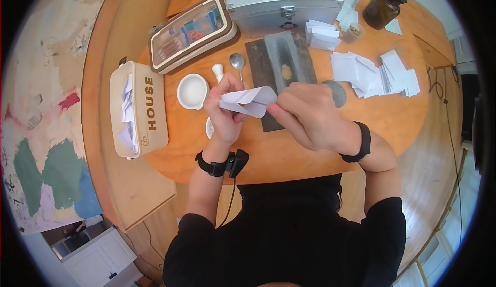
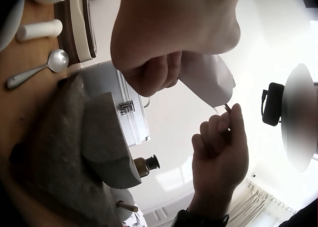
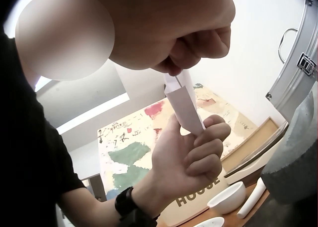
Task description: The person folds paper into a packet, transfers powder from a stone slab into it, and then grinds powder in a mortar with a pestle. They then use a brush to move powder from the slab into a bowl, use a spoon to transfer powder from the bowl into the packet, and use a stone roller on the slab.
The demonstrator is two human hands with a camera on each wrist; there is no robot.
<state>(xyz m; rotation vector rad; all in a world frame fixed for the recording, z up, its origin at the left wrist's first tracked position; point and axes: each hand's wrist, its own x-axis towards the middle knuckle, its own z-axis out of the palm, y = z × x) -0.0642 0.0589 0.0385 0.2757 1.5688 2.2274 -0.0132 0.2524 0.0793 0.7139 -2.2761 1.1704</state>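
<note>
My left hand [image 1: 227, 112] holds a folded white paper packet [image 1: 243, 99], its mouth spread and facing right. At that mouth, my right hand [image 1: 314, 115] pinches a thin metal rod [image 2: 227, 108] between thumb and finger; the rod's tip goes in among the folds, out of sight. Below the hands lies a dark slab [image 1: 257, 54] bearing a grey stone trough [image 1: 276, 44] with a little tan powder [image 1: 286, 72] in it. A round grey stone [image 1: 337, 94] shows partly behind the right hand.
Left of the slab are a white mortar [image 1: 192, 91], pestle [image 1: 217, 72] and spoon [image 1: 237, 62]. A HOUSE bin [image 1: 155, 108] holds papers. Behind stand a clear-lidded case [image 1: 181, 33], metal case [image 1: 279, 2] and brown bottle [image 1: 382, 9]. Folded papers [image 1: 356, 70] lie right, near a small cup [image 1: 353, 32].
</note>
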